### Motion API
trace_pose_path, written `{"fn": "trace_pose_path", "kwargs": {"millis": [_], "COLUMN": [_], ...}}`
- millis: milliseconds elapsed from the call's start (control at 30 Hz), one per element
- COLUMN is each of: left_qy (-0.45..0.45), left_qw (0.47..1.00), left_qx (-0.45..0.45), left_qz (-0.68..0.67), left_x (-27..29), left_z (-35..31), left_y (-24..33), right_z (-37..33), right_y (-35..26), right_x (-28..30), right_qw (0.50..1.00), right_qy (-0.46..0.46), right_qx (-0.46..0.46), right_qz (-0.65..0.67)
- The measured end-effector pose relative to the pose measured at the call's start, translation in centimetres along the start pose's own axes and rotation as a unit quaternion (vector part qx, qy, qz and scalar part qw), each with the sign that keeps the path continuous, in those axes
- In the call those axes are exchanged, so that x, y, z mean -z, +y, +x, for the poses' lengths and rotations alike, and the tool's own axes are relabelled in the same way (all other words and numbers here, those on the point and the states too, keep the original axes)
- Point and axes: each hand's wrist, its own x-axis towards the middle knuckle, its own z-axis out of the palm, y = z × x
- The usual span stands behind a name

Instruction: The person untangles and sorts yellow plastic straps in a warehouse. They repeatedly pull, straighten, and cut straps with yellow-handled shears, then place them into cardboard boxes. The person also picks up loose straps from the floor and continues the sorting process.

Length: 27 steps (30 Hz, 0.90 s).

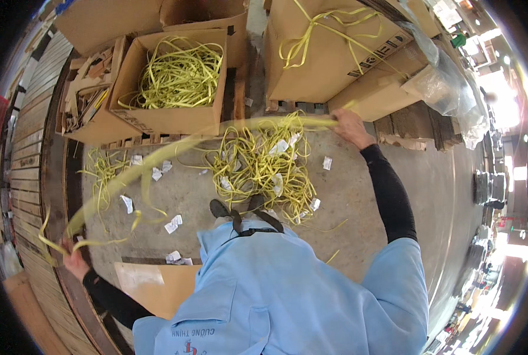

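From lower left to upper right, a yellow strap (175,146) stretches between left hand (76,264) and right hand (351,128), both grasping it. Tangled straps (249,168) lie nearer the right hand.

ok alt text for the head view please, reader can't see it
A person's left hand and right hand hold yellow straps strung between them over a tangled strap pile on a floor scattered with paper scraps. Cardboard boxes stand beyond, one holding more straps.
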Motion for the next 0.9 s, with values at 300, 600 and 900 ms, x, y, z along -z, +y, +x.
{"fn": "trace_pose_path", "kwargs": {"millis": [300, 600, 900], "left_qy": [-0.298, -0.585, -0.107], "left_qw": [0.93, 0.786, 0.991], "left_qx": [-0.173, 0.054, -0.076], "left_qz": [-0.125, -0.193, 0.011], "left_x": [-21.1, -22.9, -15.0], "left_z": [-15.6, -23.9, -0.4], "left_y": [18.6, 24.8, 3.7], "right_z": [-2.9, -3.0, -8.6], "right_y": [-19.9, -23.5, -0.8], "right_x": [-2.7, -2.6, -7.4], "right_qw": [0.929, 0.838, 0.947], "right_qy": [-0.038, -0.092, -0.096], "right_qx": [0.334, 0.337, 0.11], "right_qz": [0.153, 0.42, 0.287]}}
